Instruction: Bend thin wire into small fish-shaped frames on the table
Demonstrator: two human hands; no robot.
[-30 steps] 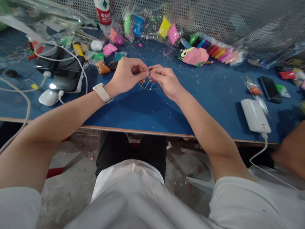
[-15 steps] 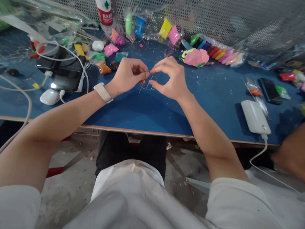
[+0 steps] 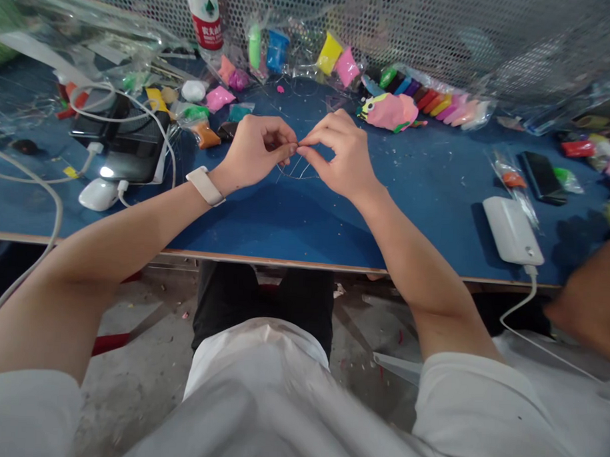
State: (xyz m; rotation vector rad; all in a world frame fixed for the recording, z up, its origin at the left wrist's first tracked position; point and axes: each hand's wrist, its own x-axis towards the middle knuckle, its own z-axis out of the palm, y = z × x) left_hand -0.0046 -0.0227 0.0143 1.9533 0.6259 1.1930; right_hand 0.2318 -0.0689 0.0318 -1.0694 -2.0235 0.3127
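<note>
Thin silvery wire, bent in a loop with a few straight ends, hangs under my fingertips above the blue table. My left hand pinches it between thumb and forefinger, the other fingers curled. From the other side my right hand closes thumb and fingertips on the wire, right against the left fingertips. The exact spot where both hands grip is hidden by the fingers. Behind my right hand lies a pink clay figure with a yellow, eyed head.
Bagged coloured clay and a water bottle line the mesh back panel. At left are black devices, cables and a white earbud case. A white power bank and a dark phone lie right, near another person's arm.
My right thumb has moved up and left to meet the fingertips, closing the gap that stood between thumb and forefinger. My left hand has stayed nearly still.
</note>
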